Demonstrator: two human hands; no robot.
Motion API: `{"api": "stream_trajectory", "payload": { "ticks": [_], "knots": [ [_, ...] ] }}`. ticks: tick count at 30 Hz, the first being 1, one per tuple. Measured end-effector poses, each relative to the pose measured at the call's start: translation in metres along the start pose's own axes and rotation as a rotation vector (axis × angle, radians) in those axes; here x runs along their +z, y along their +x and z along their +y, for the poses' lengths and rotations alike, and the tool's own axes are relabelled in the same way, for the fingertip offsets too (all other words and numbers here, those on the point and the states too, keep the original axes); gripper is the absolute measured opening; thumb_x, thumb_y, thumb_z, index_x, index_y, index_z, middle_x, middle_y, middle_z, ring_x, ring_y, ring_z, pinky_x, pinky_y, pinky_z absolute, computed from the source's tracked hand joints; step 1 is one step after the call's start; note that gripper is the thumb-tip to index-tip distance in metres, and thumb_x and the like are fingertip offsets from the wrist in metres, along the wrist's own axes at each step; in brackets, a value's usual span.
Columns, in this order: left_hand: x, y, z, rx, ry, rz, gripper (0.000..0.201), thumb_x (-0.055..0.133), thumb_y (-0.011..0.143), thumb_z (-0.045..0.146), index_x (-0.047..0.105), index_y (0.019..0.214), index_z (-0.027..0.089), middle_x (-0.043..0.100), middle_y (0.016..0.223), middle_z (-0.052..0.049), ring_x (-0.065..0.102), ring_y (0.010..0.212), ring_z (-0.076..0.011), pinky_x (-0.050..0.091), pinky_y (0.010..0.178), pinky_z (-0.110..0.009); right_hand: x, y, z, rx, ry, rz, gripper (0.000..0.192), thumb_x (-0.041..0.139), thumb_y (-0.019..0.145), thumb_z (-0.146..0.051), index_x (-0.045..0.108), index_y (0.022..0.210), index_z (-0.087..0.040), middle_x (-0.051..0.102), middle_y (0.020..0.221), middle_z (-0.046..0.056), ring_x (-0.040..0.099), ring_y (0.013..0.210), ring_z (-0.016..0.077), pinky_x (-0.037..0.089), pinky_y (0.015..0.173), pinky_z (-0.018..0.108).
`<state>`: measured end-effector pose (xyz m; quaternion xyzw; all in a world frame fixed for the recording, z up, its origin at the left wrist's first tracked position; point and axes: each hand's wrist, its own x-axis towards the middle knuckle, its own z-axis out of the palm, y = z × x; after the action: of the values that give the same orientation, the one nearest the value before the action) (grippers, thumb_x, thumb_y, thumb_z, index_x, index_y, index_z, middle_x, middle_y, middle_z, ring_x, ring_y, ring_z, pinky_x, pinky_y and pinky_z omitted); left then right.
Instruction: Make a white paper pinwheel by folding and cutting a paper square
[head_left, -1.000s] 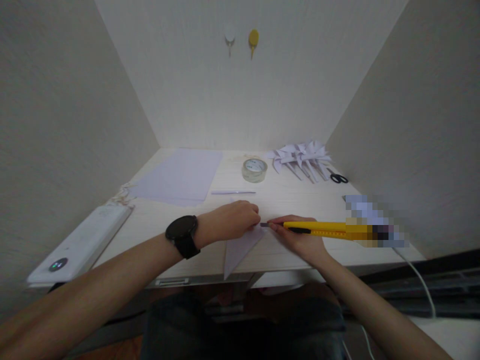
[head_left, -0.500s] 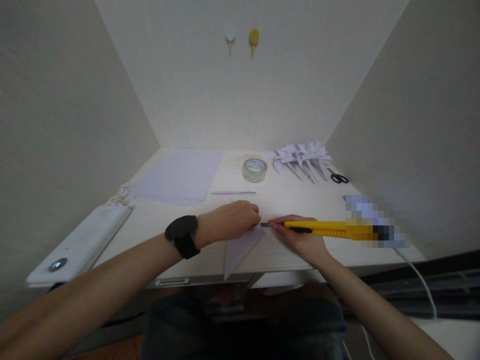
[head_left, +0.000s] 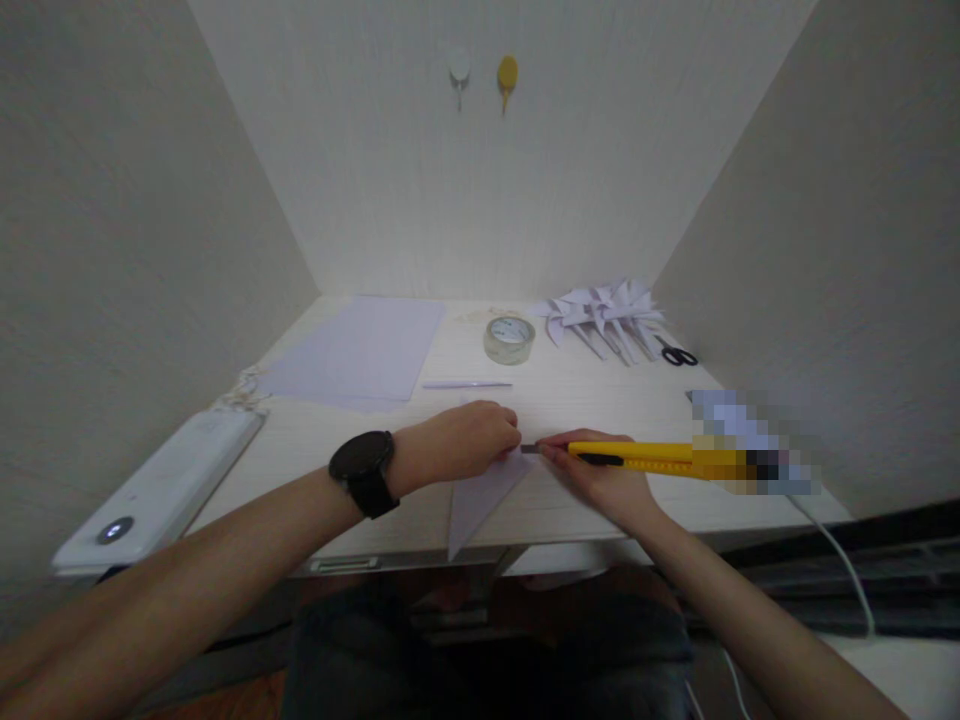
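Pressing folded triangular paper (head_left: 480,497), left hand (head_left: 465,440); right hand (head_left: 600,470), yellow plastic cutter (head_left: 637,455).

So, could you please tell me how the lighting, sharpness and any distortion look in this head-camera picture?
Head view: light falls brightest on the far part of the pale wooden desk; the foreground below its edge is dark. Wide-angle distortion splays the side walls outward. A pixelated patch hides the rear of the yellow utility knife in the right hand. The left hand on the folded white paper looks reasonably sharp.
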<state>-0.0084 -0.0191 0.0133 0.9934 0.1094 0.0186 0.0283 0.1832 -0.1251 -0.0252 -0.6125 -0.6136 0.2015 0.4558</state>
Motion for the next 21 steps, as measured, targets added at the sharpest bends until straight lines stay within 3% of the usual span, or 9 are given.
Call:
{"api": "stream_trajectory", "payload": {
  "ticks": [5, 8, 11, 14, 18, 21],
  "knots": [
    [0.000, -0.001, -0.001, -0.009, -0.034, 0.003, 0.014, 0.058, 0.084, 0.008, 0.070, 0.080, 0.015, 0.070, 0.091, -0.009, 0.064, 0.088, -0.0204, 0.049, 0.083, -0.031, 0.000, -0.001, -0.002, -0.003, -0.011, 0.000, 0.012, 0.070, 0.080, -0.035, 0.077, 0.076, -0.027, 0.078, 0.079, 0.000, 0.073, 0.073, 0.0206, 0.060, 0.071, 0.030],
    [0.000, -0.004, -0.003, -0.074, -0.113, 0.011, 0.014, 0.061, 0.084, 0.012, 0.072, 0.090, 0.017, 0.071, 0.096, -0.008, 0.065, 0.092, -0.0210, 0.049, 0.084, -0.032, 0.000, -0.001, -0.002, -0.014, 0.001, 0.001, 0.012, 0.069, 0.080, -0.034, 0.077, 0.075, -0.027, 0.078, 0.078, 0.000, 0.073, 0.072, 0.0201, 0.060, 0.070, 0.030],
    [-0.001, -0.011, -0.005, -0.258, -0.158, 0.121, 0.021, 0.063, 0.084, 0.018, 0.071, 0.103, 0.017, 0.070, 0.105, -0.009, 0.064, 0.101, -0.0243, 0.049, 0.091, -0.037, 0.000, -0.002, -0.001, -0.033, 0.012, 0.007, 0.012, 0.068, 0.081, -0.033, 0.078, 0.077, -0.026, 0.078, 0.079, 0.000, 0.073, 0.072, 0.0196, 0.060, 0.070, 0.029],
    [-0.002, -0.024, -0.005, -0.576, -0.220, 0.313, 0.030, 0.063, 0.084, 0.025, 0.067, 0.111, 0.014, 0.067, 0.114, -0.014, 0.062, 0.108, -0.0282, 0.047, 0.097, -0.043, 0.000, -0.002, 0.002, -0.050, 0.021, 0.006, 0.013, 0.068, 0.082, -0.033, 0.078, 0.079, -0.025, 0.078, 0.080, 0.000, 0.073, 0.073, 0.0188, 0.059, 0.070, 0.028],
    [-0.009, -0.041, 0.003, -0.933, -0.809, 0.407, 0.042, 0.067, 0.079, 0.034, 0.061, 0.115, 0.013, 0.061, 0.127, -0.017, 0.064, 0.103, -0.0277, 0.055, 0.084, -0.041, -0.001, -0.002, 0.004, -0.043, 0.034, -0.003, 0.012, 0.069, 0.081, -0.033, 0.077, 0.079, -0.025, 0.078, 0.081, 0.000, 0.073, 0.075, 0.0189, 0.059, 0.070, 0.028],
    [-0.019, -0.046, 0.014, -1.007, -1.270, 0.483, 0.045, 0.070, 0.075, 0.030, 0.059, 0.115, 0.012, 0.059, 0.127, -0.018, 0.062, 0.107, -0.0287, 0.058, 0.077, -0.039, -0.001, -0.003, 0.005, -0.043, 0.035, -0.003, 0.012, 0.069, 0.082, -0.034, 0.077, 0.079, -0.026, 0.078, 0.082, 0.001, 0.073, 0.075, 0.0198, 0.060, 0.071, 0.029]
  ]
}}
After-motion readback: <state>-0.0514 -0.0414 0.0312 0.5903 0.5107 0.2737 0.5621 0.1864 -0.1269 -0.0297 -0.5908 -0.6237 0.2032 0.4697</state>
